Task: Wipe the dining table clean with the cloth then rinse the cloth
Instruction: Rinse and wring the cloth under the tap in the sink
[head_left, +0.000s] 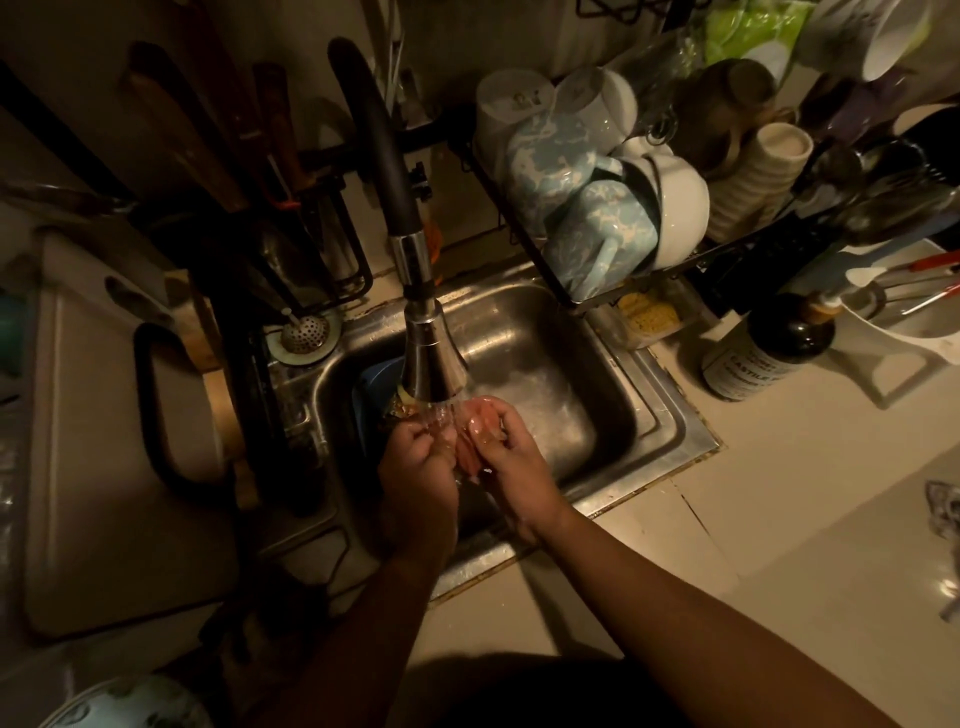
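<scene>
1 wide-angle head view looks steeply down and forward, close above the square stainless steel sink (545, 332), the black wire dish rack (576, 304) at its far side.

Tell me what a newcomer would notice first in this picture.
First, the left hand and right hand gripping a pinkish cloth under water running from the faucet, over the steel sink in the middle of the view. Next, the pale blue mugs stacked in the dish rack behind the sink to the right, and a dark bottle on the counter beside it.
</scene>
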